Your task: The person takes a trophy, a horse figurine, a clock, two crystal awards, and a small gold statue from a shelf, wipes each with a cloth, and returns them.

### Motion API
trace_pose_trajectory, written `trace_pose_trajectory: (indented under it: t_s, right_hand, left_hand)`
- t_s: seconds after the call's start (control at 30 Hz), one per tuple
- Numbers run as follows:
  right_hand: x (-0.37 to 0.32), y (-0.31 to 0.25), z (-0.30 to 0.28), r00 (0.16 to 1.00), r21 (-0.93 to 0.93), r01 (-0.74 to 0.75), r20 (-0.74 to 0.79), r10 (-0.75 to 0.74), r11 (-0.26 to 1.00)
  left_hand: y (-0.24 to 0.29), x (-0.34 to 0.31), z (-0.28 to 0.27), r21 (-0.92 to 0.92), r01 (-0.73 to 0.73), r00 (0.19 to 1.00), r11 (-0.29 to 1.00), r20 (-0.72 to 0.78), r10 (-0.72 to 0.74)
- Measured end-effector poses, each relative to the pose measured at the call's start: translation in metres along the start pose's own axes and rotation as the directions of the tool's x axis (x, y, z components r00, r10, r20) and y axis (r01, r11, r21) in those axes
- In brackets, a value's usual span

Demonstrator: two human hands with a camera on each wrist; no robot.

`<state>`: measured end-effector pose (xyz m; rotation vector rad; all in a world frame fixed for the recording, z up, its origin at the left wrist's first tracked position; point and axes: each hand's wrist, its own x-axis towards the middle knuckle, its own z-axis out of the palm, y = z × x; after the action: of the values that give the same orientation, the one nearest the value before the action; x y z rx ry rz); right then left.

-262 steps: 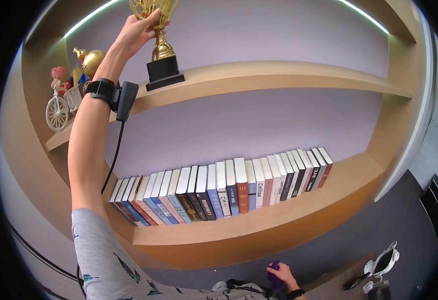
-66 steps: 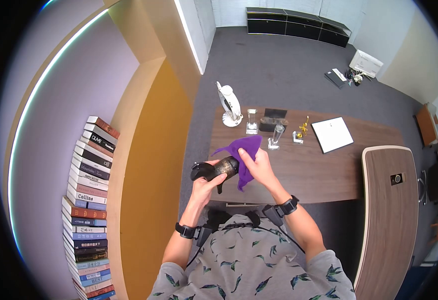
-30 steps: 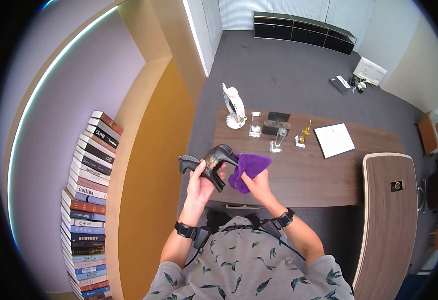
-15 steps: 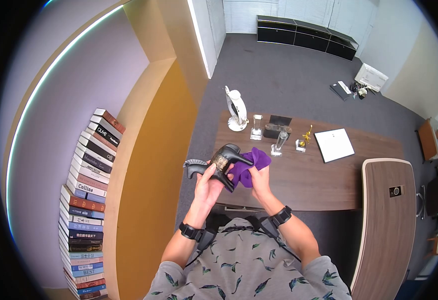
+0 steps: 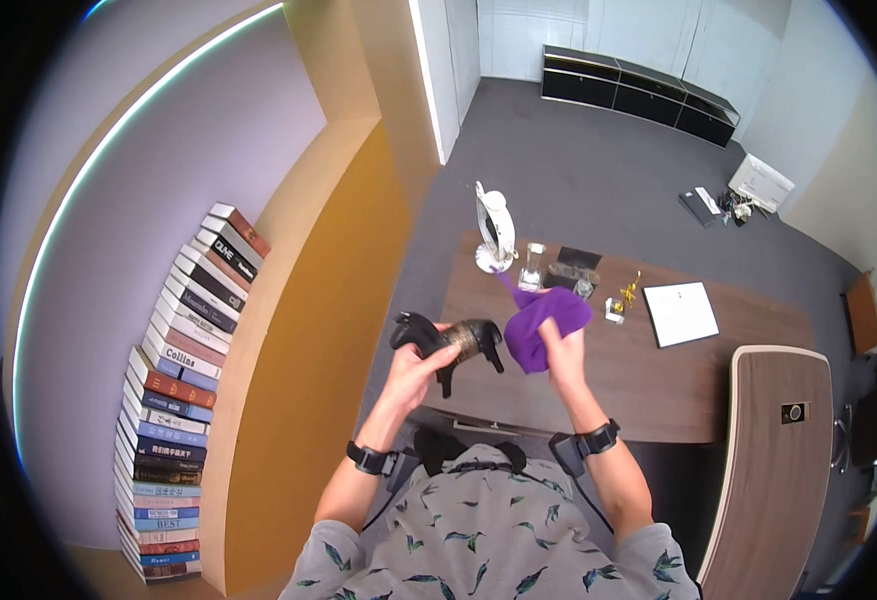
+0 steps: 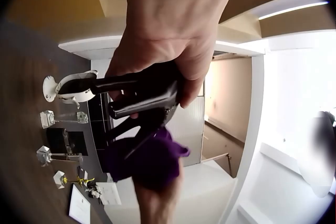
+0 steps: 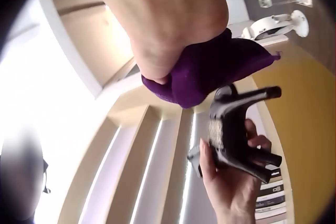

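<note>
A black horse figurine [image 5: 474,340] with a gold-patterned body is held up over the near left of the desk. My left hand [image 5: 413,378] grips it round the middle, thumb across the body. In the right wrist view the legs of the horse figurine [image 7: 231,129] point to the right. Bunched in my right hand [image 5: 566,358] is a purple cloth [image 5: 548,318], pinched under the thumb. In the head view a gap shows between cloth and figurine. The left wrist view has the cloth [image 6: 144,161] behind the figurine's legs.
On the desk [image 5: 638,400] stand a white mirror [image 5: 494,228], a clear glass trophy [image 5: 530,270], a gold figure on a clear base [image 5: 628,292] and a white sheet [image 5: 680,313]. A shelf with a row of books [image 5: 173,400] is at left.
Earlier a hand held a gold trophy at the shelf. Recently the cloth was against the figurine's legs; now my right hand has drawn it away to the right. The figurine has turned in my left hand.
</note>
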<state>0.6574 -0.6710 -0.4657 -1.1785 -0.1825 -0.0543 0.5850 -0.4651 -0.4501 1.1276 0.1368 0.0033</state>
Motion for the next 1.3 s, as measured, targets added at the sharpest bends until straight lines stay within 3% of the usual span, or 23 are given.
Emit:
trace_pose_trajectory:
  t_s: [0.03,0.1,0.13,0.17,0.23,0.33,0.37,0.4,0.43,0.47,0.5,0.57,0.6,0.73,0.8,0.83,0.9,0.97,1.1,1.17,1.23,1.27,1.3]
  right_hand:
    - [0.001,-0.008,0.012,0.978,-0.137,0.141,0.174,-0.116,0.981]
    - [-0.012,-0.022,0.037,0.895,-0.326,0.314,0.414,-0.164,0.891]
    - [-0.014,-0.021,0.046,0.806,-0.52,0.564,0.517,-0.29,0.641]
    - [-0.017,-0.023,0.051,0.682,-0.617,0.731,0.643,-0.35,0.291]
    - [-0.012,-0.008,0.044,0.657,-0.598,0.753,0.656,-0.372,0.274]
    - [-0.005,0.02,0.024,0.802,-0.568,0.58,0.523,-0.289,0.583]
    - [-0.004,0.031,0.015,0.8,-0.564,0.582,0.528,-0.286,0.586]
    - [-0.002,0.044,0.006,0.93,-0.56,0.296,0.354,-0.099,0.774]
    - [-0.003,0.059,-0.002,0.973,-0.489,-0.025,0.189,0.134,0.872]
    - [-0.006,0.059,0.002,0.954,-0.072,-0.254,0.145,0.262,0.965]
    - [-0.008,0.057,0.003,0.952,-0.073,-0.259,0.151,0.267,0.963]
    - [-0.012,0.046,0.006,0.83,0.372,-0.541,0.095,0.549,0.754]
    - [-0.012,0.042,0.006,0.795,0.4,-0.591,0.142,0.589,0.701]
    - [-0.03,0.033,0.019,0.819,0.162,-0.572,0.172,0.548,0.804]
    - [-0.038,0.033,0.02,0.811,0.195,-0.584,0.167,0.56,0.788]
    - [-0.038,0.033,0.02,0.808,0.226,-0.589,0.162,0.567,0.776]
    - [-0.036,0.042,0.014,0.777,0.34,-0.623,0.159,0.61,0.705]
    - [-0.031,0.047,0.008,0.69,0.507,-0.706,0.338,0.64,0.494]
    - [-0.016,0.054,0.005,0.772,0.596,-0.561,0.126,0.623,0.575]
    - [-0.016,0.054,0.011,0.748,0.591,-0.594,0.159,0.644,0.545]
    - [-0.019,0.053,0.024,0.673,0.451,-0.73,0.342,0.656,0.513]
    - [-0.023,0.057,0.033,0.691,0.424,-0.72,0.357,0.629,0.55]
    - [-0.028,0.048,0.041,0.645,0.334,-0.764,0.408,0.646,0.552]
  left_hand:
    - [-0.003,0.003,0.003,0.025,0.002,0.999,1.0,-0.038,-0.001]
    - [-0.007,0.008,0.009,-0.033,0.019,0.999,0.999,-0.027,-0.02]
    - [-0.01,0.01,0.01,-0.106,-0.024,0.997,0.994,-0.077,0.015]
    - [-0.011,0.01,0.011,-0.176,-0.068,0.99,0.982,-0.134,0.045]
    - [-0.008,0.006,0.009,-0.18,-0.078,0.986,0.981,-0.157,0.05]
    - [-0.007,0.002,0.001,-0.118,-0.036,0.98,0.992,-0.201,0.012]
    - [-0.004,0.0,0.001,-0.119,-0.04,0.978,0.992,-0.208,0.014]
    - [-0.001,-0.003,0.001,-0.219,-0.049,0.976,0.975,-0.22,0.0]
    - [0.0,-0.005,0.0,-0.317,-0.059,0.973,0.946,-0.23,-0.017]
    - [0.001,-0.006,-0.002,-0.35,-0.068,0.978,0.934,-0.21,-0.008]
    - [0.0,-0.005,-0.004,-0.351,-0.071,0.976,0.934,-0.219,-0.008]
    - [-0.006,-0.004,-0.009,-0.317,-0.136,0.97,0.939,-0.237,0.061]
    - [-0.007,-0.006,-0.011,-0.309,-0.13,0.974,0.942,-0.217,0.063]
    - [-0.018,-0.013,-0.014,-0.121,-0.135,0.96,0.983,-0.261,0.099]
    - [-0.02,-0.016,-0.012,0.15,-0.163,0.945,0.975,-0.26,0.198]
    - [-0.019,-0.017,-0.011,0.153,-0.163,0.943,0.975,-0.265,0.199]
    - [-0.012,-0.023,-0.007,-0.081,-0.128,0.968,0.988,-0.228,0.106]
    - [-0.012,-0.026,-0.009,-0.108,-0.134,0.968,0.985,-0.225,0.107]
    - [-0.01,-0.039,-0.011,-0.24,-0.169,0.965,0.956,-0.238,0.111]
    - [-0.012,-0.047,-0.017,-0.255,-0.162,0.966,0.953,-0.236,0.101]
    - [-0.014,-0.057,-0.022,-0.271,-0.166,0.967,0.948,-0.235,0.102]
    - [-0.013,-0.06,-0.023,-0.276,-0.135,0.975,0.952,-0.208,0.078]
    - [-0.01,-0.064,-0.024,-0.278,-0.107,0.982,0.955,-0.181,0.058]
